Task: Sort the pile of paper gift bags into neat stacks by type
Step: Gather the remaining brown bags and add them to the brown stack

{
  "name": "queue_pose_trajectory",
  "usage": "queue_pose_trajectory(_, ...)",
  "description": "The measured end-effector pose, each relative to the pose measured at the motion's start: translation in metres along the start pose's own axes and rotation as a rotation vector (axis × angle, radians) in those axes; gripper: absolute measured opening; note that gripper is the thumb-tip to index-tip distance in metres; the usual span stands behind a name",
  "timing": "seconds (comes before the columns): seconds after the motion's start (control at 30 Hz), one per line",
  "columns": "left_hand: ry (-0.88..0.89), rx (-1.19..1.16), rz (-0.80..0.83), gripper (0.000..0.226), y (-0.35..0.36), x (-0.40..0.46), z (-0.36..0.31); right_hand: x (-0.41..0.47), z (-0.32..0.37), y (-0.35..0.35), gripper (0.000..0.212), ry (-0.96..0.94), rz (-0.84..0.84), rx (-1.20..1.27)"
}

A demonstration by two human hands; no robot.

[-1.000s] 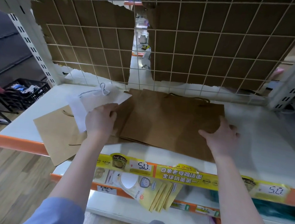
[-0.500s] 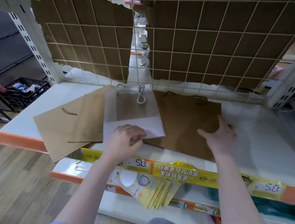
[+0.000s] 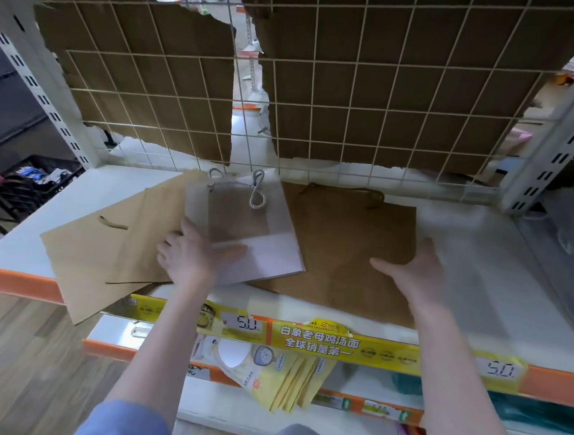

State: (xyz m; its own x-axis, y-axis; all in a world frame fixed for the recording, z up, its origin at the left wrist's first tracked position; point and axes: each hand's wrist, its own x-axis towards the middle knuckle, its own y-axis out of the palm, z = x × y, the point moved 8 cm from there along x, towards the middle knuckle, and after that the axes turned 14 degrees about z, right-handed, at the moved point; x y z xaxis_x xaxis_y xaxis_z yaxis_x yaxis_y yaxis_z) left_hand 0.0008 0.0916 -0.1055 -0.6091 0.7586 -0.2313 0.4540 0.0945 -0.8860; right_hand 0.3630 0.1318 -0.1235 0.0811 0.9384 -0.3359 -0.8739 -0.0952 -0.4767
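A white gift bag with a clear window and grey rope handle (image 3: 259,249) lies flat on the pile in the middle of the white shelf (image 3: 481,267). My left hand (image 3: 193,254) grips its near left corner, thumb on top. A large brown paper bag (image 3: 349,242) lies under it to the right, and my right hand (image 3: 415,268) rests flat on its near right part, fingers apart. Two lighter kraft bags (image 3: 104,254) lie to the left, overhanging the shelf's front edge.
A wire grid with torn cardboard (image 3: 375,87) closes the shelf's back. Perforated uprights (image 3: 558,149) stand at both sides. A yellow price strip (image 3: 320,343) runs along the front; yellow packets (image 3: 283,378) hang on the shelf below. A black crate (image 3: 31,176) sits far left.
My left hand carried the white window bag from the left side onto the middle of the pile and laid it flat, then shifted to its left corner. My right hand stayed on the brown bag.
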Motion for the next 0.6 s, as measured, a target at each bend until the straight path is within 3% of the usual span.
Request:
queue_pose_trajectory(0.1,0.044,-0.205,-0.052,0.1,0.001,-0.002,-0.002,0.002,-0.008,0.0,0.071,-0.006,0.121,0.233)
queue_pose_trajectory(0.23,0.08,-0.388,-0.06,0.079,0.011,-0.011,-0.009,0.007,-0.016,0.0,0.071,-0.079,0.219,0.305)
queue_pose_trajectory(0.33,0.092,-0.446,-0.07,0.062,0.011,-0.019,-0.011,0.008,-0.011,-0.014,0.069,-0.158,0.182,0.229)
queue_pose_trajectory(0.5,0.298,-0.714,-0.026,0.017,0.011,-0.051,-0.023,0.002,-0.016,-0.041,0.061,-0.175,0.028,0.218)
queue_pose_trajectory(0.6,0.377,-0.872,0.011,0.01,0.009,-0.068,-0.025,-0.013,-0.025,-0.06,0.052,-0.188,-0.06,0.342)
